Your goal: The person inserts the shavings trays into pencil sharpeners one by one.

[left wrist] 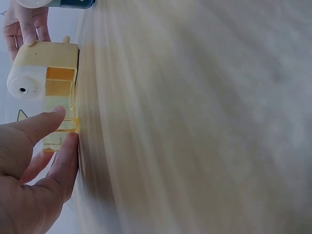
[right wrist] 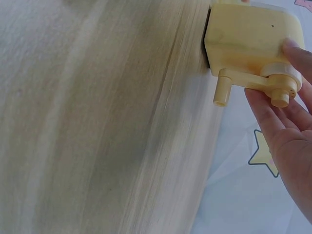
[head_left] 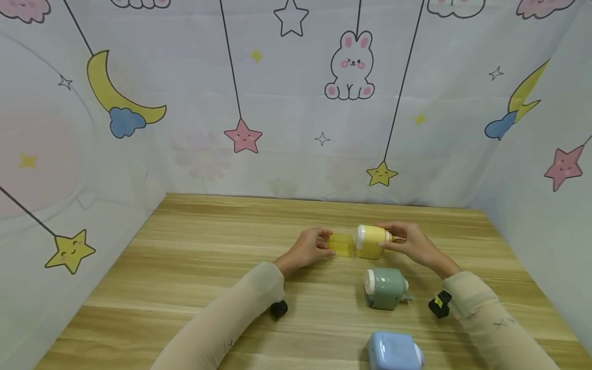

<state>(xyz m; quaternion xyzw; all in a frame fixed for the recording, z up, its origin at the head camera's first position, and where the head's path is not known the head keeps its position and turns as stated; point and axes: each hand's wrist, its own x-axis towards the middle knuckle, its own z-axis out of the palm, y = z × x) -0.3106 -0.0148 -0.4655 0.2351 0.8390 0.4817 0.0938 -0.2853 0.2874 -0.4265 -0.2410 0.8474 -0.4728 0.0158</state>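
Note:
Near the back of the table, a yellow crank pencil sharpener [head_left: 372,242] rests with its white front facing left. My right hand [head_left: 411,244] holds its body from the crank side, thumb and fingers around it; the crank handle [right wrist: 246,80] shows in the right wrist view. Between thumb and fingers, my left hand [head_left: 307,251] pinches a see-through yellow shavings drawer [head_left: 341,245]. The drawer lines up with the low opening in the sharpener's front, very close to it. In the left wrist view the thumb covers part of the drawer [left wrist: 52,140]; whether its end is inside, I cannot tell.
A green pencil sharpener [head_left: 387,289] stands nearer to me, and a blue one [head_left: 395,352] sits at the front edge of the view. Small black devices [head_left: 279,310] are at both sleeves. Printed fabric walls [head_left: 296,169] enclose the wooden table [head_left: 222,231].

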